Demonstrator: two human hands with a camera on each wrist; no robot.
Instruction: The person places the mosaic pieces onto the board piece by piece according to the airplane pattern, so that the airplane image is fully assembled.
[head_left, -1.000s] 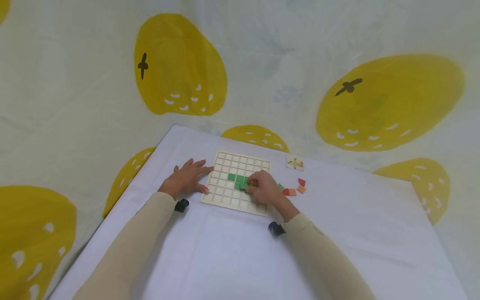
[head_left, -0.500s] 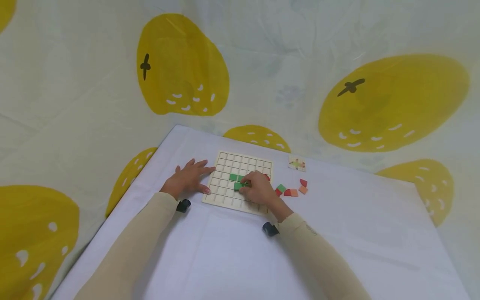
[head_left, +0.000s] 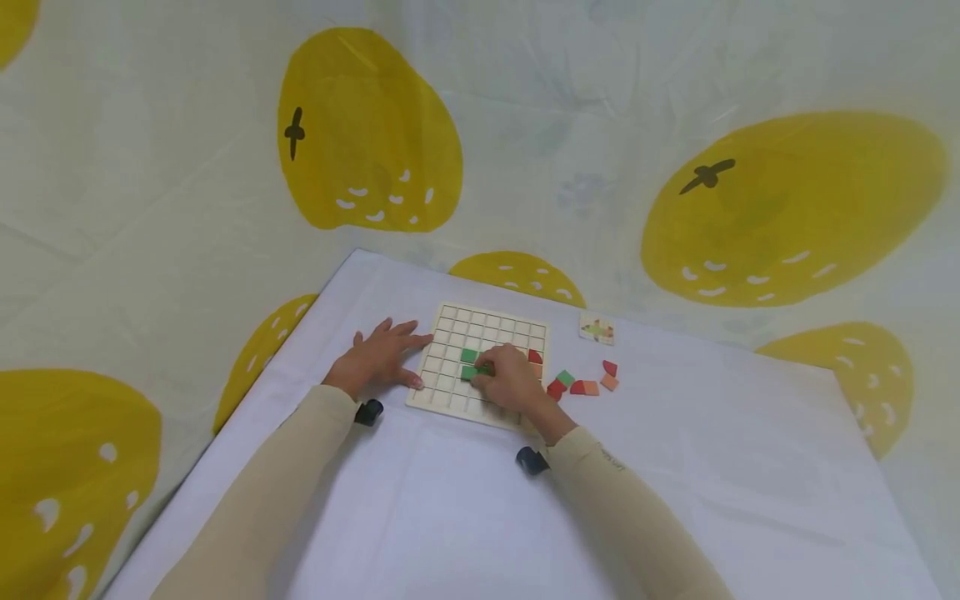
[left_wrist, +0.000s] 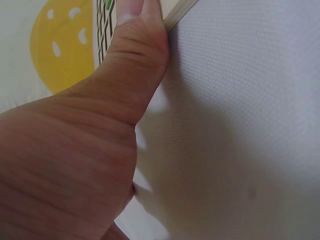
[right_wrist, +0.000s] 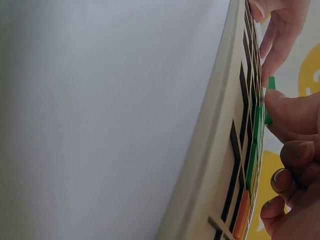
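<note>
A green tile (right_wrist: 271, 83) is being pinched by the right hand (head_left: 512, 380) over a grid board (head_left: 448, 392) whose edge the spread left hand (head_left: 377, 358) is touching, white cloth (head_left: 442, 500) lying beneath, yellow-patterned fabric (head_left: 540, 75) beyond.

No word, number or brand legible in any view. Right sleeve (head_left: 637, 517), lower right of head frame: short line of small dark marks (head_left: 612, 460) near the cuff, apparently lettering; too small and blurred to read. Card (head_left: 597, 327), right of centre: small coloured print, any lettering too tiny to tell. Backdrop (head_left: 540, 150), upper left and upper right: dark cross-shaped marks (head_left: 295, 133) on yellow printed shapes (head_left: 375, 92).
</note>
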